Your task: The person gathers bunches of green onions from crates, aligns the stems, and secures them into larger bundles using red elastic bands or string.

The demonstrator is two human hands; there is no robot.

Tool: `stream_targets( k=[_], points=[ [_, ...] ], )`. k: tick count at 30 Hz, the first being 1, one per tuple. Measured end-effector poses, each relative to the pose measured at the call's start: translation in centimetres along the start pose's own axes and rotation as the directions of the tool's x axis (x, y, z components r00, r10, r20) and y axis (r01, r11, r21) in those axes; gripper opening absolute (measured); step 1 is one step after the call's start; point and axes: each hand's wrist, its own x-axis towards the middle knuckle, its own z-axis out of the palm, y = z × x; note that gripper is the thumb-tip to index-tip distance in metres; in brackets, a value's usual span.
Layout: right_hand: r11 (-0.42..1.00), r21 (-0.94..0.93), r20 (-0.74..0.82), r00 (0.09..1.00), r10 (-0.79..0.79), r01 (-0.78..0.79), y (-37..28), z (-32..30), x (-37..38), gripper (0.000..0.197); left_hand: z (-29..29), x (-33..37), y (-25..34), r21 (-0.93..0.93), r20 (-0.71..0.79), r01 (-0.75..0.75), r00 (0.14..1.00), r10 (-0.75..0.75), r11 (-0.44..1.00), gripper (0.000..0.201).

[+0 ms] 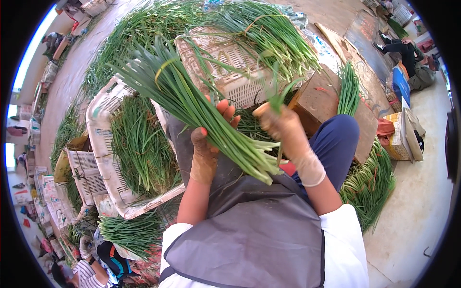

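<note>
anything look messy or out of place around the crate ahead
A little: on the white crate, loose leaves straggle apart from the bunch on top, and brown grime stains its surface. The held bunch looks neater by comparison.

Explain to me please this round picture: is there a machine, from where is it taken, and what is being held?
No machine here: these are a person's own two gloved hands. The single picture comes from a wide camera worn on the head, looking down, so edges look bent. Low in the middle is the person's grey apron.

The left hand holds a bundle of long green leaves, pale ends toward the right. The right hand is blurred; a green scrap shows at its fingers, but its grip is unclear.

More greens fill a white crate at left and lie on another crate ahead.
</note>
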Motion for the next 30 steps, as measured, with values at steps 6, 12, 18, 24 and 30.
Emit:
stream_targets(
  k=[6, 12, 18, 24, 30],
  points=[
    [0.827, -0.539, 0.095, 0.987, -0.131, 0.162, 1.6, 3.6, -0.9, 0.042, -0.7, 1.0, -0.4, -0.007, 0.054, 0.058, 0.997, -0.058, 0.998, 0.081],
    [0.947, -0.266, -0.051, 0.979, -0.199, 0.178, 1.6, 3.1, -0.8, 0.023, -1.1, 0.5, -0.5, 0.045, -0.006, 0.041, 0.999, -0.041, 0.998, 0.082],
    [0.652, -0.735, 0.095, 0.980, -0.175, 0.188, 1.3, 3.3, -0.7, 0.033, 0.3, 0.2, -0.3, 0.143, -0.089, 0.081, 0.994, -0.069, 0.986, 0.085],
    [0.995, -0.100, 0.131, 0.991, 0.031, -0.017, 0.5, 2.3, -0.6, 0.017, -0.2, -0.2, 0.2, 0.145, -0.177, 0.118, 0.980, -0.092, 0.982, 0.090],
    [0.996, -0.017, 0.219, 0.971, 0.093, -0.092, -0.8, 2.1, -0.4, 0.030, -0.2, -0.1, -0.1, 0.134, -0.145, 0.078, 0.988, -0.058, 0.988, 0.084]
  ],
)
